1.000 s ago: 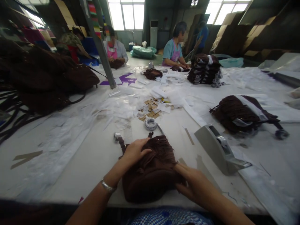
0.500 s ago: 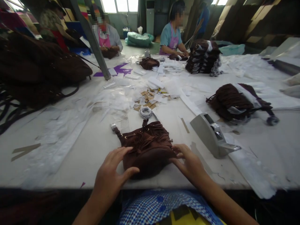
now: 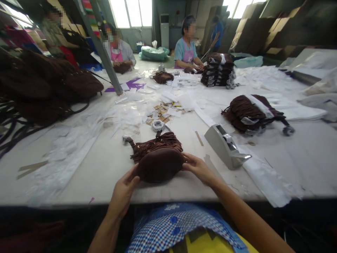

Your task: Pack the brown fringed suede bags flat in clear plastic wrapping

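A dark brown fringed handbag (image 3: 161, 164) lies on the table in front of me, its smooth oval base turned toward me. Gathered fringe and metal eyelets show along its far side, and a wrapped strap end sticks out at the upper left. My left hand (image 3: 123, 191) grips the left end of the base between thumb and fingers. At the right end, my right hand (image 3: 197, 167) pinches the base edge. The fingertips behind the bag are partly hidden.
A grey tape dispenser (image 3: 223, 146) stands to the right, with a wrapped brown bag (image 3: 250, 114) behind it. Brown bags (image 3: 47, 88) are heaped at left beside a metal post (image 3: 105, 52). Cardboard tags (image 3: 160, 111) and clear plastic litter the middle. Co-workers are across the table.
The bag's base has tipped up to face me more fully. My left hand has gone from spread beside the bag to holding its end. The whole view has shifted slightly.
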Demonstrator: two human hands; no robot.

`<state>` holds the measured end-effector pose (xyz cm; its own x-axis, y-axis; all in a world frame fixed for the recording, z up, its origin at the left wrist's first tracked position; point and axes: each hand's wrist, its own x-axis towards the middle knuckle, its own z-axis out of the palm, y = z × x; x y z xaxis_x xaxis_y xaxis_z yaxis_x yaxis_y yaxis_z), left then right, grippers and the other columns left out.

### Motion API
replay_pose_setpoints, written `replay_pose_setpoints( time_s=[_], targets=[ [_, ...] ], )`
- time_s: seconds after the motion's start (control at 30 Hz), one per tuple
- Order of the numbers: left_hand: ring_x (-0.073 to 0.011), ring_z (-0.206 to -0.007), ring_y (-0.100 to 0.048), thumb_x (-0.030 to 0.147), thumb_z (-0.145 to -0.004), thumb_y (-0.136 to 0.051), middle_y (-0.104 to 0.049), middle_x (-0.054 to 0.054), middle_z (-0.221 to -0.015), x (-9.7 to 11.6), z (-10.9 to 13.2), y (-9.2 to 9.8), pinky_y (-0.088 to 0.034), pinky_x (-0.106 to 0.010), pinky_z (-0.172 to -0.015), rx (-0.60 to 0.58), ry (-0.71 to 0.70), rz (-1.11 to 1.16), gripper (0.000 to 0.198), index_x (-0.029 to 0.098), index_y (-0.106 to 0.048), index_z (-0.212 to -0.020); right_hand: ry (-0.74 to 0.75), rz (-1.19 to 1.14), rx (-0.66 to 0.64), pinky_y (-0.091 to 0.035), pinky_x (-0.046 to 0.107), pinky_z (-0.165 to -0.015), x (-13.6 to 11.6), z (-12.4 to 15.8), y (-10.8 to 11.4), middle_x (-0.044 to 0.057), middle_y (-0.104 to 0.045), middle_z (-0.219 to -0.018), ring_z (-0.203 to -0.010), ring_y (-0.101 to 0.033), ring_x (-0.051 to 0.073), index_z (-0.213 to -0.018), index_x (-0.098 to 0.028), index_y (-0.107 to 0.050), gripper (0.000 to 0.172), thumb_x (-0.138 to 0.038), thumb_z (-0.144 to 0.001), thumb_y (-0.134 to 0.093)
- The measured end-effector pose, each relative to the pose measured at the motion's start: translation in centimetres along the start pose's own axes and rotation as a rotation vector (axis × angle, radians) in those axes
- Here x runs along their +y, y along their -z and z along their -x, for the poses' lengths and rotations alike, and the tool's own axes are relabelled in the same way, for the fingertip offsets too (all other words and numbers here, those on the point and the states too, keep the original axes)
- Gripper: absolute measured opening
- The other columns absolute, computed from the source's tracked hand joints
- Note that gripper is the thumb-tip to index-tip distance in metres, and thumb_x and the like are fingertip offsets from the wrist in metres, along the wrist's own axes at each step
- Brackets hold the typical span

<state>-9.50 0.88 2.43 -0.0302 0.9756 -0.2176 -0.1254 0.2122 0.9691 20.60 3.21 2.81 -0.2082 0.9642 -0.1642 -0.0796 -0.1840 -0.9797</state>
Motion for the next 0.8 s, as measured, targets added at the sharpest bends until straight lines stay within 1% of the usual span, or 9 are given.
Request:
replay_pose_setpoints(
  time_s=[0.13, 0.27, 0.33, 0.4, 0.47, 0.53, 0.6, 0.67, 0.8],
  targets=[
    [-0.0300, -0.122, -0.058, 0.055, -0.072, -0.075, -0.063, -0.016, -0.131, 0.6, -1.3, 0.4, -0.048, -0.040, -0.102, -0.018, 0.030, 0.230, 0.064, 0.013, -0.067, -0.120, 0.033, 0.035, 0.068, -0.056, 0.040, -0.086, -0.8, -0.8, 0.0, 0.006, -0.073, -0.097, -0.088, -0.068, 0.022, -0.103, -0.018, -0.069, 0.047, -0.043, -0.065, -0.081],
    [-0.0201, -0.102, -0.068, 0.040, -0.066, -0.085, -0.071, -0.011, -0.117, 0.5, -2.3, -0.1, -0.053, -0.029, -0.091, 0.069, 0.040, 0.329, 0.049, 0.015, -0.072, -0.106, 0.083, 0.065, 0.072, -0.054, 0.037, -0.085, -0.8, -1.3, 0.0, 0.004, -0.070, -0.089, -0.084, -0.065, 0.019, -0.092, -0.015, -0.068, 0.041, -0.045, -0.067, -0.081],
    [-0.0154, -0.091, -0.070, 0.036, -0.064, -0.087, -0.075, -0.007, -0.106, 0.3, -2.6, -0.5, -0.054, -0.025, -0.086, 0.097, 0.054, 0.372, 0.045, 0.016, -0.073, -0.102, 0.089, 0.007, 0.021, -0.054, 0.036, -0.085, -0.6, -1.4, 0.3, 0.005, -0.070, -0.095, -0.088, -0.065, 0.019, -0.102, -0.017, -0.066, 0.045, -0.046, -0.071, -0.079],
    [-0.0141, -0.085, -0.069, 0.034, -0.063, -0.087, -0.075, -0.006, -0.101, 0.2, -2.7, -0.7, -0.054, -0.024, -0.082, 0.107, 0.045, 0.376, 0.045, 0.016, -0.073, -0.100, 0.044, -0.066, -0.055, -0.056, 0.035, -0.081, -0.4, -1.5, 0.5, 0.005, -0.069, -0.108, -0.093, -0.064, 0.019, -0.124, -0.022, -0.058, 0.057, -0.047, -0.076, -0.075],
    [-0.0157, -0.088, -0.069, 0.033, -0.063, -0.087, -0.075, -0.007, -0.103, 0.4, -2.6, -0.8, -0.054, -0.025, -0.081, 0.100, 0.018, 0.341, 0.046, 0.016, -0.072, -0.103, -0.021, -0.090, -0.093, -0.056, 0.031, -0.073, -0.2, -1.6, 0.8, 0.006, -0.065, -0.119, -0.095, -0.064, 0.018, -0.139, -0.028, -0.047, 0.068, -0.048, -0.080, -0.071],
    [-0.0196, -0.096, -0.068, 0.035, -0.066, -0.084, -0.073, -0.009, -0.111, 0.8, -2.4, -0.8, -0.055, -0.028, -0.082, 0.070, 0.005, 0.291, 0.045, 0.016, -0.072, -0.105, -0.052, -0.044, -0.092, -0.055, 0.027, -0.065, -0.2, -1.9, 0.9, 0.006, -0.065, -0.119, -0.092, -0.064, 0.017, -0.141, -0.027, -0.047, 0.068, -0.050, -0.081, -0.069],
    [-0.0236, -0.106, -0.065, 0.041, -0.073, -0.078, -0.070, -0.011, -0.117, 1.3, -2.3, -0.6, -0.055, -0.032, -0.085, 0.022, 0.017, 0.245, 0.043, 0.016, -0.072, -0.107, -0.019, 0.031, -0.093, -0.053, 0.025, -0.062, -0.3, -2.2, 0.9, 0.006, -0.067, -0.112, -0.083, -0.063, 0.015, -0.136, -0.023, -0.054, 0.063, -0.050, -0.080, -0.069],
    [-0.0257, -0.110, -0.063, 0.048, -0.079, -0.071, -0.068, -0.013, -0.121, 1.7, -2.2, -0.3, -0.055, -0.034, -0.087, -0.024, 0.039, 0.213, 0.045, 0.016, -0.072, -0.109, 0.043, 0.108, -0.083, -0.054, 0.028, -0.064, -0.5, -2.5, 0.8, 0.004, -0.070, -0.102, -0.076, -0.061, 0.014, -0.126, -0.020, -0.062, 0.056, -0.049, -0.079, -0.070],
    [-0.0253, -0.107, -0.065, 0.054, -0.076, -0.072, -0.070, -0.013, -0.118, 2.0, -2.5, 0.0, -0.055, -0.032, -0.085, -0.034, 0.052, 0.174, 0.051, 0.015, -0.071, -0.109, 0.109, 0.220, -0.009, -0.054, 0.035, -0.076, -0.8, -3.2, 0.3, 0.004, -0.072, -0.088, -0.078, -0.063, 0.019, -0.096, -0.017, -0.071, 0.039, -0.050, -0.076, -0.071]
  ],
)
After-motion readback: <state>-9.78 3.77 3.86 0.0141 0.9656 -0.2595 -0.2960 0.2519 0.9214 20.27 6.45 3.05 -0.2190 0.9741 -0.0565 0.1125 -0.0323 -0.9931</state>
